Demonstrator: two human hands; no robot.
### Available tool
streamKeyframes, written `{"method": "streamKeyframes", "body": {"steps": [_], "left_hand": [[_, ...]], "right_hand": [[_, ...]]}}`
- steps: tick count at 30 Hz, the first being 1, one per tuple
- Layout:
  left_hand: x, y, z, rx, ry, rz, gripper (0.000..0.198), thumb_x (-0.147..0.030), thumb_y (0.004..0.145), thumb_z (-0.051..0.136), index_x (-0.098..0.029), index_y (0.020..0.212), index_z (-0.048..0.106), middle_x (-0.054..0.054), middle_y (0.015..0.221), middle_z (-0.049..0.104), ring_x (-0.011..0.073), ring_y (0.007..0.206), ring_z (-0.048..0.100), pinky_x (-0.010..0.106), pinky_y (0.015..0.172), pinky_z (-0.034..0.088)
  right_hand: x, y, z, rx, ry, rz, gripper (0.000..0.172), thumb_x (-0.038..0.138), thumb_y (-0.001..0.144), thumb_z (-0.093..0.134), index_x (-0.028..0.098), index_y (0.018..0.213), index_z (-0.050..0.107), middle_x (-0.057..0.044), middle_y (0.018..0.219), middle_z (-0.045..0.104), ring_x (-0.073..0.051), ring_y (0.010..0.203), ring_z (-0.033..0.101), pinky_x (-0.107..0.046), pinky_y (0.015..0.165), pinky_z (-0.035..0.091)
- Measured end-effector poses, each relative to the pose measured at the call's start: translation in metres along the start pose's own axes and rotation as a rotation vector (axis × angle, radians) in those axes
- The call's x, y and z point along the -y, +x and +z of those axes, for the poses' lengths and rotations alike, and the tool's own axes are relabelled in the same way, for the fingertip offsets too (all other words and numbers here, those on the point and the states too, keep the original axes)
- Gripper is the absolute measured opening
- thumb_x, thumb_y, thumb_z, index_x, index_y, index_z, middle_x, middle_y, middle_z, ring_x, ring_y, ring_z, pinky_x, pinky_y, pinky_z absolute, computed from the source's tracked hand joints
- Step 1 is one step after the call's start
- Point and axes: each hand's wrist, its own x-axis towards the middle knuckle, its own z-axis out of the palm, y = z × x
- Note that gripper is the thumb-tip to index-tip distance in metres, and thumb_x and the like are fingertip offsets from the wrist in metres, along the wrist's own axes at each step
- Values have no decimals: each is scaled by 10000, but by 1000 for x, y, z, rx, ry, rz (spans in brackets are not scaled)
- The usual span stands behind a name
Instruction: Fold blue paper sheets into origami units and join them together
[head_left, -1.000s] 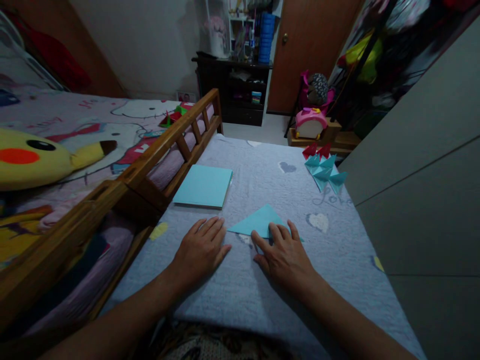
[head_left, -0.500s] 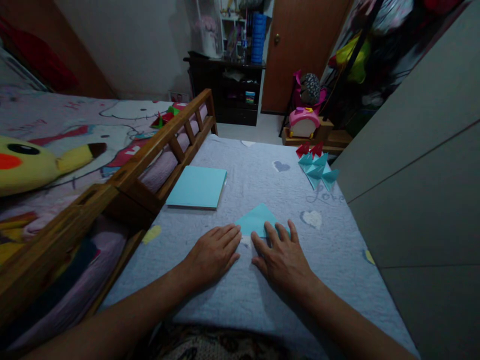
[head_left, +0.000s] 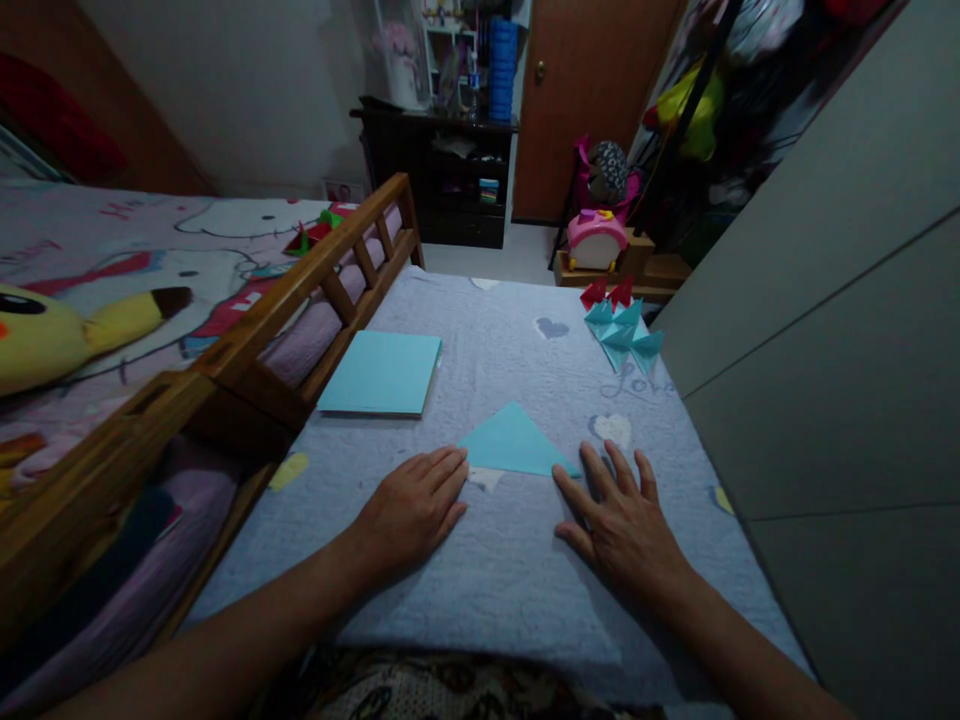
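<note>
A light-blue sheet of paper folded into a triangle [head_left: 516, 442] lies flat on the bed sheet, its long folded edge towards me. My left hand [head_left: 416, 505] rests flat over its left corner, fingers stretched out. At the right corner, the index finger of my right hand [head_left: 619, 515] touches the folded edge; the other fingers are spread on the sheet. Farther left lies a stack of light-blue square paper [head_left: 381, 373]. Several folded light-blue paper pieces [head_left: 621, 330] stand at the far right, with red folded paper pieces [head_left: 606, 293] behind them.
A wooden bed rail [head_left: 300, 305] runs along the left, with a yellow plush toy [head_left: 45, 345] on the bed beyond. A pale cabinet [head_left: 840, 400] borders the right side. Past the foot end stand a dark shelf unit [head_left: 431, 190] and a pink toy case [head_left: 595, 240].
My right hand has slid right along the folded edge to the triangle's right corner, uncovering more paper. My left hand stays on the left corner. The camera view has shifted slightly.
</note>
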Motion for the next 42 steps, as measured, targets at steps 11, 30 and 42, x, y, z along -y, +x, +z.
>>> {"method": "streamKeyframes", "body": {"steps": [11, 30, 42], "left_hand": [[1, -4, -1, -37, -15, 10, 354, -218, 965, 501, -83, 1269, 620, 187, 1315, 670, 312, 1213, 639, 487, 986, 577], [19, 47, 0, 69, -434, -388, 449, -244, 729, 771, -201, 1131, 577, 94, 1200, 599, 311, 1173, 537, 497, 1019, 475], [24, 43, -8, -190, -460, -156, 255, -95, 790, 614, -221, 1011, 617, 49, 1000, 693, 258, 1059, 629, 453, 936, 496]], "right_hand": [[-29, -21, 0, -29, 26, 38, 520, 475, 877, 690, 310, 1366, 623, -155, 1494, 536, -475, 1420, 370, -717, 1128, 222], [4, 72, 1, -56, 602, 167, 627, 134, 784, 665, 112, 1392, 509, -139, 1055, 699, -303, 966, 617, -481, 894, 491], [-12, 71, -7, -417, 917, -25, 210, 67, 847, 537, 241, 894, 644, -39, 957, 671, -237, 997, 564, -420, 918, 420]]}}
